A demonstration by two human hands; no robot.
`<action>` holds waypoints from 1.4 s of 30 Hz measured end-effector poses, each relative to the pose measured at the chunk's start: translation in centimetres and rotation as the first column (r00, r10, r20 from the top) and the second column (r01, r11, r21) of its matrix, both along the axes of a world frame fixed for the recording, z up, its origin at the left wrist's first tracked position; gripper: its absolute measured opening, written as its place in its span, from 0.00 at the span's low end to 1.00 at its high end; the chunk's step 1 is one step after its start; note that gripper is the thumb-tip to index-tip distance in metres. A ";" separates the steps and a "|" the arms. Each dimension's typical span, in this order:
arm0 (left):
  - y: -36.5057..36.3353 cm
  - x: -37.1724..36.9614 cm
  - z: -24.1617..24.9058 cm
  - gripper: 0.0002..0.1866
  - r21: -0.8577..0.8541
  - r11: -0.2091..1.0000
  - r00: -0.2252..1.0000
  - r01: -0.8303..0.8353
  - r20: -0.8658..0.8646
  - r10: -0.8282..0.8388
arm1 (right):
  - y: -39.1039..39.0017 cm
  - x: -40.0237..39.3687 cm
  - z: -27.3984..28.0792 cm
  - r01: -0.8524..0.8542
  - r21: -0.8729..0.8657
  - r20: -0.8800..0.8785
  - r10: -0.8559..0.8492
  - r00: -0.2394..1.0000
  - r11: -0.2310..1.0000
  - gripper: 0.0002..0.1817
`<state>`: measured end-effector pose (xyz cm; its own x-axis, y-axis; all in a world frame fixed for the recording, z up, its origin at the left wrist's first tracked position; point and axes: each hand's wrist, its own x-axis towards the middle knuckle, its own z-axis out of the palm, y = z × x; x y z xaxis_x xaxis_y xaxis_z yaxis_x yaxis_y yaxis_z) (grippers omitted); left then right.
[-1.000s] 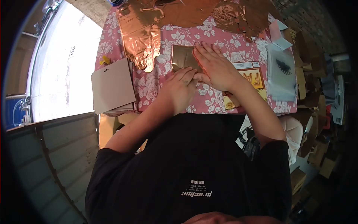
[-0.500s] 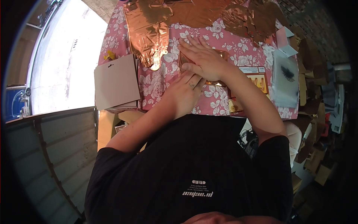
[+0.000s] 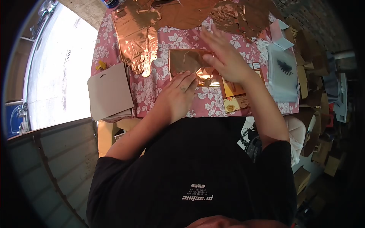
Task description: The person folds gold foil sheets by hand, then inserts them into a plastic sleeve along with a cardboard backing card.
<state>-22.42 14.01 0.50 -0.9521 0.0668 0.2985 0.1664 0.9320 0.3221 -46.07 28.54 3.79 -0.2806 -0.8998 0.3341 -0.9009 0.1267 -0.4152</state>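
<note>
A folded copper-coloured foil piece [image 3: 184,59] lies flat on the pink floral tablecloth [image 3: 146,93] in front of me. My left hand [image 3: 177,91] rests at its lower left part, fingers stretched out and lying on the foil. My right hand [image 3: 226,57] is spread over the foil's right side, holding nothing; its fingers are slightly blurred. Beneath my right wrist, partly covered, is a yellow printed card [image 3: 232,90]. Larger copper foil shapes [image 3: 138,34] lie along the far side of the table.
A stack of grey-brown cards [image 3: 110,91] stands at the left, with a small yellow item [image 3: 101,65] behind it. Clear plastic sleeves [image 3: 283,76] and a folded white card [image 3: 281,34] lie at the right. Cardboard boxes [image 3: 325,163] are beyond the table's right side.
My right hand has moved right, away from my left hand, uncovering more of the foil. My left hand still touches the foil. The whole view has shifted slightly.
</note>
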 end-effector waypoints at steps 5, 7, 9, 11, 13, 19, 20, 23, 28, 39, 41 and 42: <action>-0.1 -0.1 -0.6 0.27 0.038 0.999 1.000 0.009 -0.011 -0.008 | 2.0 -0.2 -2.9 0.067 0.417 -0.241 0.039 0.970 0.906 0.51; -0.1 -0.1 -0.4 0.28 0.037 0.999 1.000 0.012 -0.009 -0.011 | 2.0 -0.7 -2.6 0.058 0.429 -0.253 0.059 0.966 0.901 0.51; -0.1 -0.1 -0.4 0.28 0.036 0.999 1.000 0.014 -0.009 -0.013 | 2.0 -1.1 -2.6 0.051 0.421 -0.225 0.049 0.973 0.906 0.50; 0.0 -0.1 -0.6 0.24 0.024 1.000 0.999 0.000 -0.044 0.001 | 2.1 -1.9 -3.0 0.045 0.411 -0.200 0.042 0.979 0.911 0.49; -0.1 -0.1 -0.4 0.24 0.027 1.000 0.999 0.006 -0.049 -0.004 | 2.9 -3.6 -3.7 0.062 -0.040 0.151 -0.055 0.987 0.997 0.41; -0.2 -0.1 -0.7 0.25 0.051 0.999 0.999 0.009 -0.032 -0.007 | 8.8 -9.7 0.2 0.626 -0.116 -0.038 -0.634 0.773 0.771 0.17; -0.2 0.0 -0.6 0.27 0.059 0.998 1.000 0.010 -0.007 -0.010 | 9.9 -10.7 -0.2 0.702 -0.011 -0.041 -0.702 0.711 0.712 0.17; 0.0 0.0 -0.8 0.23 0.041 0.999 0.999 -0.027 -0.033 0.028 | 11.7 -12.4 -1.2 0.774 0.127 -0.077 -0.771 0.632 0.621 0.17; 0.0 0.1 -0.5 0.23 0.047 0.999 0.999 -0.023 -0.033 0.024 | 12.2 -12.9 -2.4 0.710 0.112 -0.150 -0.695 0.703 0.695 0.12; -0.1 -0.1 -0.4 0.23 0.087 0.996 0.998 0.005 -0.066 0.000 | 12.0 -13.7 -3.0 0.695 0.094 -0.141 -0.682 0.718 0.713 0.10; -0.1 0.0 -0.2 0.24 0.079 0.997 0.999 -0.009 -0.052 0.013 | 12.2 -13.8 -2.2 0.700 0.170 -0.045 -0.704 0.709 0.694 0.11; -0.2 0.0 -0.2 0.24 0.081 0.997 0.998 -0.005 -0.054 0.010 | 12.1 -13.7 -1.6 0.712 0.159 0.060 -0.727 0.685 0.684 0.11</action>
